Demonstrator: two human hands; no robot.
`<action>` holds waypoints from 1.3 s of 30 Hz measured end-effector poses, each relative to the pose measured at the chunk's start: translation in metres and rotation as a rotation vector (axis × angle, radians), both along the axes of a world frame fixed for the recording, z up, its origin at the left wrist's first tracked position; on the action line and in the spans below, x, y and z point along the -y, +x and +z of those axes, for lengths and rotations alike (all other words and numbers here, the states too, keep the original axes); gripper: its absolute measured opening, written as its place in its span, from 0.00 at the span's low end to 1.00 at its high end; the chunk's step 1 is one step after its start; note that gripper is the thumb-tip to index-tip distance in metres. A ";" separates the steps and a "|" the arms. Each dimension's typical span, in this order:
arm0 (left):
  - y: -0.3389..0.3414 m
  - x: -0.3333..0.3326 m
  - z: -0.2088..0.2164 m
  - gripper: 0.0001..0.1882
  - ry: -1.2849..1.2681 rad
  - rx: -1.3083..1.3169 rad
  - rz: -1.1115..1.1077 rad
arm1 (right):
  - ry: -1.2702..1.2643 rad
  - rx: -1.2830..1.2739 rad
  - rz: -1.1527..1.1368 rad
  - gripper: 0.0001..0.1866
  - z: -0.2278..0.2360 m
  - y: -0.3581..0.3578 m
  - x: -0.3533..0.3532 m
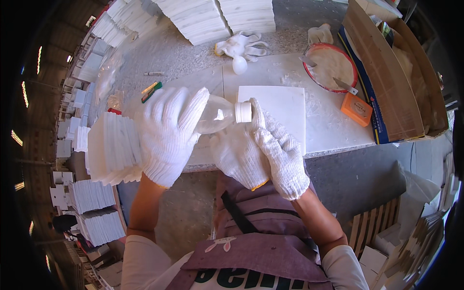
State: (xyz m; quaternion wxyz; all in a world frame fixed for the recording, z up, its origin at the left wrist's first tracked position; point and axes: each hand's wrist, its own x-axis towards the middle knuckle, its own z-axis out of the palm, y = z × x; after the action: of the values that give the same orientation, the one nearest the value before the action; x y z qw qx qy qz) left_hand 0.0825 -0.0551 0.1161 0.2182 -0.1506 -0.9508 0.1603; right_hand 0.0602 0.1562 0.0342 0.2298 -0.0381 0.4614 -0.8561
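White knit gloves cover both my hands. My left hand [169, 128] is closed around a clear plastic bottle [212, 116] lying on its side, its white cap [243, 112] pointing right. Beside the cap is my right hand [282, 154], closed on a loose white knit glove [239, 154] with an orange-edged cuff; one of its fingers reaches up to the cap. Behind them, a square white tile [285, 104] lies flat on the table. Farther back rest another white glove [241, 46] and a white rounded object [239, 65].
A red-rimmed bowl [326, 46] of pale paste, with scrapers in it, stands back right near an orange box [356, 109] and a cardboard carton [382, 72]. Stacked white tiles [113, 147] stand at left, more [193, 19] at the back. A green-yellow tool [151, 92] lies behind my left hand.
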 end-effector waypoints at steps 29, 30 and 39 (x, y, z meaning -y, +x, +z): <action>-0.024 -0.019 0.036 0.23 -0.180 -0.111 -0.209 | -0.202 0.147 -0.014 0.28 -0.014 0.003 0.013; -0.026 -0.018 0.037 0.23 -0.190 -0.115 -0.217 | -0.202 0.146 -0.014 0.28 -0.015 0.002 0.013; -0.031 -0.017 0.041 0.24 -0.229 -0.179 -0.252 | -0.281 0.297 -0.032 0.20 -0.016 0.003 0.014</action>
State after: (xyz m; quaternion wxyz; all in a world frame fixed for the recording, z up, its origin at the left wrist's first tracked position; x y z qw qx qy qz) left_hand 0.0513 -0.0385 0.1567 0.3016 -0.2776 -0.8768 0.2516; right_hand 0.0632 0.1424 0.0179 0.2739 0.0641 0.2990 -0.9118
